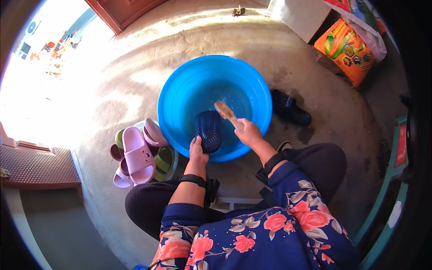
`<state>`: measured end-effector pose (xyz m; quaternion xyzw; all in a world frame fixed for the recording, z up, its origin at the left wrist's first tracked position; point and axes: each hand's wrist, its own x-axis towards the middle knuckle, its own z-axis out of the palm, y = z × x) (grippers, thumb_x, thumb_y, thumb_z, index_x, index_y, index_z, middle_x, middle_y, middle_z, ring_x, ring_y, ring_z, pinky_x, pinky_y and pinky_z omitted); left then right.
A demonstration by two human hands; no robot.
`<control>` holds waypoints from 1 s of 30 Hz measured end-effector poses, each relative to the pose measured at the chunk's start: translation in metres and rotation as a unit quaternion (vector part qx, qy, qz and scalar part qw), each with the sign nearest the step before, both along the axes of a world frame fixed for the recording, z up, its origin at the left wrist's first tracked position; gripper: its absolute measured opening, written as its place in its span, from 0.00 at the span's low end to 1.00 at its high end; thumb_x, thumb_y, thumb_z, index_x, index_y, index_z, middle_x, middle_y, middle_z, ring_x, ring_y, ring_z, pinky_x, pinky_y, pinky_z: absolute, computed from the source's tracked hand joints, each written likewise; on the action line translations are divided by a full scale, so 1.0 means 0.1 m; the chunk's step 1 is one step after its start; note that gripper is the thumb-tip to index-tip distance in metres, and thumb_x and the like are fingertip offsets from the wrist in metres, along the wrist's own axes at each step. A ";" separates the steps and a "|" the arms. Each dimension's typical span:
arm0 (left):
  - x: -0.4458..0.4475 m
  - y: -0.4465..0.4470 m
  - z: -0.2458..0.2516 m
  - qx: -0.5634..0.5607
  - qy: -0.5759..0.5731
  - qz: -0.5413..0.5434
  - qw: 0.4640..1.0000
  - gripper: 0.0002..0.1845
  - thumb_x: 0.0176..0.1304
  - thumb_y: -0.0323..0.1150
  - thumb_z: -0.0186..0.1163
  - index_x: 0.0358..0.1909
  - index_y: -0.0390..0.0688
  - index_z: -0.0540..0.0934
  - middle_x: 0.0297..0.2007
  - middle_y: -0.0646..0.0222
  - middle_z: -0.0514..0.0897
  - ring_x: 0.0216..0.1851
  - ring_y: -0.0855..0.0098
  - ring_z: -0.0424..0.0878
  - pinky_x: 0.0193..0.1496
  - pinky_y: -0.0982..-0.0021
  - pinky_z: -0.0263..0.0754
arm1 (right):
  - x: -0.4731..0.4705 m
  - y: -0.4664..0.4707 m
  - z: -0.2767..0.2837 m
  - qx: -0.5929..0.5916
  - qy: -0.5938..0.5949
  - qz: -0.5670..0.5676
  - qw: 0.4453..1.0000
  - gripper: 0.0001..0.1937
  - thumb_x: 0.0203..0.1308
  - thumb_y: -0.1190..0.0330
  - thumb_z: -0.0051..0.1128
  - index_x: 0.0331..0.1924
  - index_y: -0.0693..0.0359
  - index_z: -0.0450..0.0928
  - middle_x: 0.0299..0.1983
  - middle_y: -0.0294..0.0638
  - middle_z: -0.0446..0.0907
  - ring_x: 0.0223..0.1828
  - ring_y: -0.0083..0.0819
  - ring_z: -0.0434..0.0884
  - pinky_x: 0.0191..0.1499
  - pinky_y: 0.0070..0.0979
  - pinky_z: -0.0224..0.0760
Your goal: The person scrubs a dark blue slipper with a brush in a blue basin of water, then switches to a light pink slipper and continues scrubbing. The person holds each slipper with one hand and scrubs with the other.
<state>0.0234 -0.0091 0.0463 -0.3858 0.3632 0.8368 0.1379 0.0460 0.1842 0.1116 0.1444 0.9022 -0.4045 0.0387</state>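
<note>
A dark navy slipper [208, 130] is tilted over the near side of a round blue plastic basin [175, 84], its ridged sole facing up. My left hand [198, 151] grips its lower end. In my right hand [249, 132] is a wooden scrubbing brush [226, 112], held by the handle. The brush head is just right of the slipper's upper end, bristles turned toward it; I cannot tell whether they touch. Shallow water [233, 98] shows in the bottom of the basin. A matching dark slipper [291, 107] lies on the floor right of the basin, with wet patches around it.
A pile of slippers, with a pink one [138, 153] on top and green ones [164, 163] below, stands left of the basin. An orange sack [347, 50] sits at the upper right. A teal metal frame [381, 206] runs along the right. Behind the basin extends concrete floor [189, 37].
</note>
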 end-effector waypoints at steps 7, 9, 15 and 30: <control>-0.01 0.06 -0.06 -0.068 0.038 -0.018 0.997 0.23 0.58 0.37 0.54 0.55 0.44 0.63 0.46 0.64 0.73 0.44 0.66 0.73 0.46 0.63 0.71 | 0.53 -0.41 0.66 0.062 -0.075 0.115 0.989 0.22 0.46 0.66 0.51 0.48 0.58 0.62 0.30 0.55 0.76 0.33 0.52 0.76 0.38 0.43 0.68; -0.02 0.05 -0.14 -0.063 0.020 -0.001 0.998 0.24 0.59 0.37 0.53 0.56 0.44 0.62 0.47 0.64 0.72 0.44 0.67 0.73 0.45 0.64 0.71 | 0.62 -0.50 0.85 0.051 -0.058 0.144 0.987 0.21 0.46 0.65 0.51 0.47 0.57 0.62 0.28 0.54 0.77 0.31 0.51 0.76 0.35 0.44 0.68; -0.01 0.03 -0.20 0.002 0.066 -0.025 0.997 0.18 0.62 0.37 0.47 0.53 0.42 0.63 0.45 0.64 0.73 0.44 0.65 0.73 0.45 0.62 0.71 | 0.57 -0.61 0.79 0.108 -0.080 0.131 0.982 0.19 0.46 0.66 0.50 0.46 0.54 0.64 0.27 0.52 0.77 0.29 0.49 0.77 0.33 0.42 0.69; 0.08 0.04 -0.02 -0.039 0.066 -0.081 0.994 0.20 0.60 0.34 0.51 0.54 0.41 0.63 0.45 0.63 0.73 0.44 0.66 0.74 0.45 0.63 0.71 | -0.26 -0.21 -0.06 0.054 -0.143 -0.003 0.988 0.17 0.46 0.65 0.48 0.45 0.51 0.68 0.39 0.49 0.76 0.42 0.46 0.75 0.44 0.38 0.67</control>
